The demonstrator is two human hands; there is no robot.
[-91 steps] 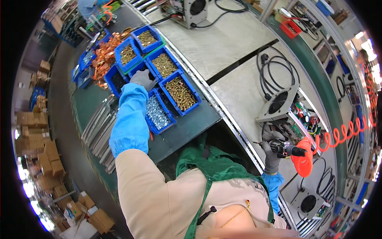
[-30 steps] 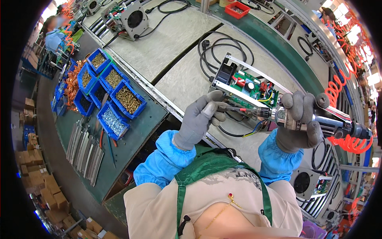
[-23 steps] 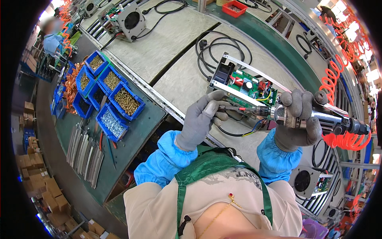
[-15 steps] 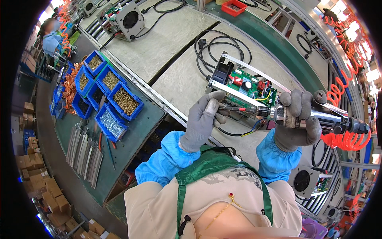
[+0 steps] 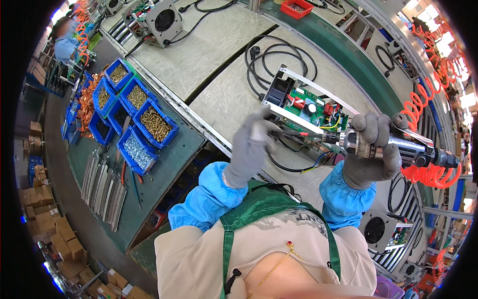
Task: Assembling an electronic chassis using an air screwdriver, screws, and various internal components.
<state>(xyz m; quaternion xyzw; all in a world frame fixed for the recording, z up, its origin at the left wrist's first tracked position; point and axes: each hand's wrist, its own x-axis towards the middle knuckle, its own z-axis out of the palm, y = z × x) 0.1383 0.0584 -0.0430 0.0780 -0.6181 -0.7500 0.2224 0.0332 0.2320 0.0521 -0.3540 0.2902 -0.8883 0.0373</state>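
My right hand (image 5: 371, 167), in a grey glove, is wrapped round a silver pneumatic screwdriver (image 5: 412, 151) held level, its bit (image 5: 309, 134) pointing left. Close to the bit's tip is my gloved left hand (image 5: 246, 152), its fingers smeared by motion. Whether anything small is between those fingers, I cannot make out. Just beyond the bit lies an open device: a green circuit board (image 5: 300, 109) between pale metal rails (image 5: 294, 118), with a black fan housing (image 5: 279, 90) at its left end. The screwdriver covers part of its near side.
Blue bins (image 5: 156, 124) of screws stand on a green side table (image 5: 172, 172) at the left, beside metal strips (image 5: 103, 192). A black power cable (image 5: 303, 52) coils behind the device. An orange spiral air hose (image 5: 416, 107) hangs at the right. Another fan unit (image 5: 162, 22) sits farther back.
My left hand has shifted slightly at the bit's tip and is now blurred, its fingers less distinct. The right hand and screwdriver have hardly moved. The whole view has shifted a little.
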